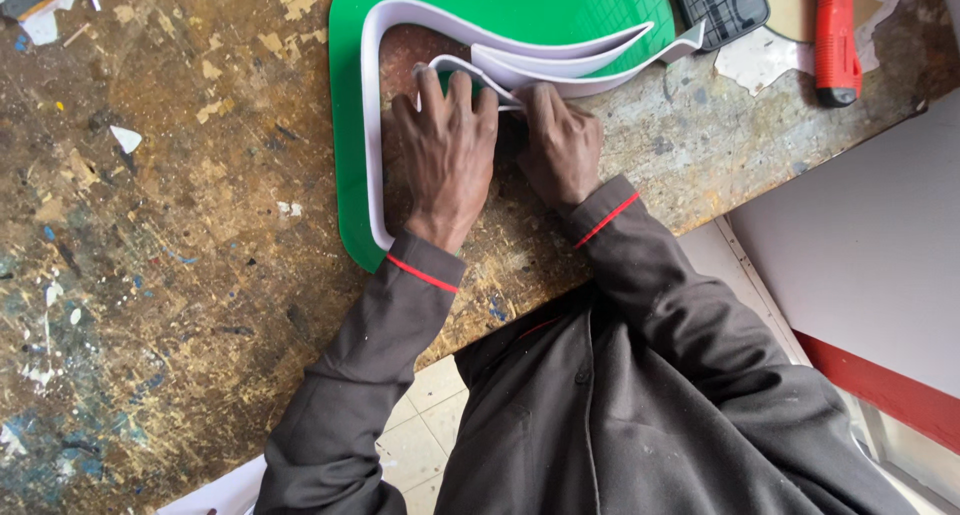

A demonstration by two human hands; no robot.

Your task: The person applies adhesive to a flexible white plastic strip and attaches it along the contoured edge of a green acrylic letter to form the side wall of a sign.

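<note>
Head view: my left hand (445, 160) lies flat, fingers extended, pressing the white strip (372, 125) standing on the green panel (345, 190) near the tabletop (160, 275) front edge. My right hand (560, 150), fingers curled, pinches the strip's bend; red knife (835, 40) lies toward the far right corner.

A single head-worn camera looks almost straight down from above the person's own chest, close to the work. The workbench (150, 225) fills the left and upper frame, its front edge running diagonally from lower left to the right side. The left hand (445, 160) and right hand (560, 145) sit just above centre (forearms reaching up from the bottom). Lower right shows what seems to be floor, too cropped to tell. No second view shares the scene.
</note>
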